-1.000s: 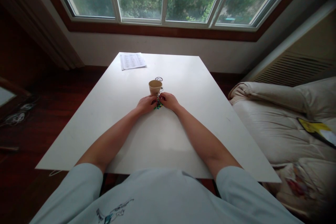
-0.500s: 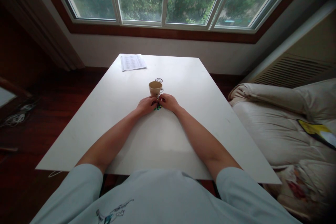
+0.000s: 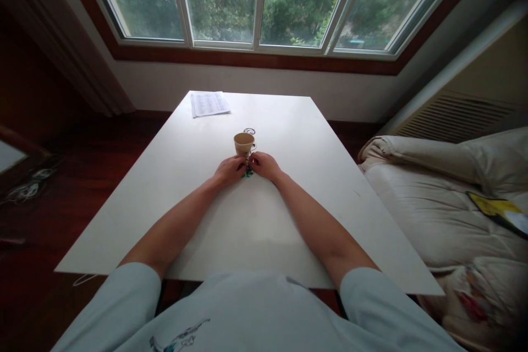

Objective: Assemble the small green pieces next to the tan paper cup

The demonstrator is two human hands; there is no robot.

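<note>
Evidently, the left hand [image 3: 230,170] and right hand [image 3: 266,165] curled inward at frame centre, beside small coloured pieces [image 3: 247,173] on the table [image 3: 247,231]; whether either gripped anything, I couldn't tell. The cup [image 3: 243,144] stood just beyond, so a forward nudge could have tipped it, a sideways sweep scattered the pieces.

This looks like a room in a home, maybe a living room. I can see a big, soft, cream sofa [image 3: 412,214] with puffy pads, close to the white table [image 3: 256,247]. A long curtain [image 3: 53,27] hangs by the wide window [image 3: 257,5], which shows 4 panes and green trees [image 3: 297,3] outside. The floor [image 3: 70,198] is dark red and looks like wood. Some pale cords [image 3: 27,192] lie in a messy bunch on it.
</note>
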